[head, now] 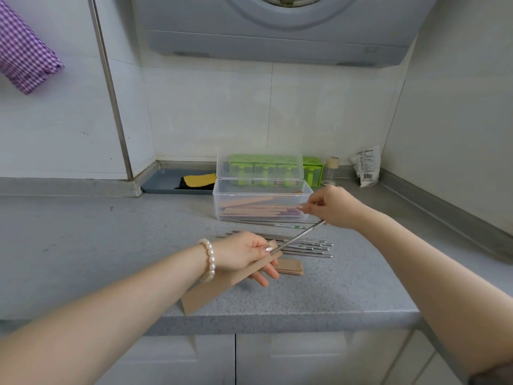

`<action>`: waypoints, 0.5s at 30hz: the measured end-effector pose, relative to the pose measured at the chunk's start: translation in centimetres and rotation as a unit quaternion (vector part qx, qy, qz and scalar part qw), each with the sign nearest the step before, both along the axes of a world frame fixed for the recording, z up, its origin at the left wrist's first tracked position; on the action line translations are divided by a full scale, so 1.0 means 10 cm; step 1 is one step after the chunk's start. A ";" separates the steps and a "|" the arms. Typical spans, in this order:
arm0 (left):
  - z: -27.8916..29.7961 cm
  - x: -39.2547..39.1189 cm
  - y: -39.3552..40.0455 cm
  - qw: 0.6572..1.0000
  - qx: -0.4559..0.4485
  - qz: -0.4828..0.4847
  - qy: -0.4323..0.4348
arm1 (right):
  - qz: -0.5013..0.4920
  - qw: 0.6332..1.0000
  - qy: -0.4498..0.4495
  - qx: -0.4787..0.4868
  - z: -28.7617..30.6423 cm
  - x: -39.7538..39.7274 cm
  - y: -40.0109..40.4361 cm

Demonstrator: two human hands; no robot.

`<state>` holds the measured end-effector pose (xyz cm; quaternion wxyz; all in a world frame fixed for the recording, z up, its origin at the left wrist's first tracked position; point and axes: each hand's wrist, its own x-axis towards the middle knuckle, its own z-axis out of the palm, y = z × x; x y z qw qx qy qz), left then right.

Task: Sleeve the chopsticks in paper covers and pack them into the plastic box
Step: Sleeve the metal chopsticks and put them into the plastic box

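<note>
Grey surface (111, 245), near plastic box (262, 204): sleeving underway. Left hand (244, 254) clamped paper cover (222, 282); right hand (333, 207) pinched chopstick (299, 237). Next, probably: tip aligned into cover mouth.

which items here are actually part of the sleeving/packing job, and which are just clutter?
Job: left hand holding a paper sleeve; right hand feeding in a metal chopstick; loose chopsticks; spare sleeves; clear plastic box with sleeved pairs.

Clutter: green rack, small jar, white packet, grey tray, checked cloth.
</note>
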<state>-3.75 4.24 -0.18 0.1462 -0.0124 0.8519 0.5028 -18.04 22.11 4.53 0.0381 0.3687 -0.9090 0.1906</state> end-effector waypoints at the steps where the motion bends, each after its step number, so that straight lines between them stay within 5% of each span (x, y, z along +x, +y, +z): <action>1: -0.01 0.00 0.01 1.000 0.003 0.004 -0.003 | 0.007 0.999 -0.045 -0.018 -0.01 0.03 -0.03; 8: -0.04 0.02 0.02 0.999 0.030 0.028 -0.016 | 0.067 0.907 -0.374 -0.182 0.00 0.13 -0.10; 15: -0.01 0.01 0.05 0.993 0.089 0.063 -0.031 | 0.106 0.881 -0.436 -0.149 0.04 0.25 -0.22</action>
